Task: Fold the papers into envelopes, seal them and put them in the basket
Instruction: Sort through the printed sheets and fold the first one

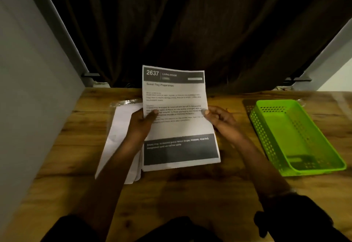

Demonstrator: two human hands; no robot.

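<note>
A printed sheet of paper (pixel 177 127) with dark bands at top and bottom is held upright above the wooden table, facing me. My left hand (pixel 142 122) pinches its left edge, thumb on the text. My right hand (pixel 221 120) grips the right edge at mid height. A stack of white papers (pixel 122 138) lies flat on the table under my left forearm. A green perforated plastic basket (pixel 297 137) stands at the right, nothing visible inside it.
A clear plastic sleeve (pixel 123 102) lies at the far end of the paper stack. The wooden table (pixel 190 188) ends at a dark curtain (pixel 190 32) behind. A grey wall panel (pixel 28 89) borders the left side.
</note>
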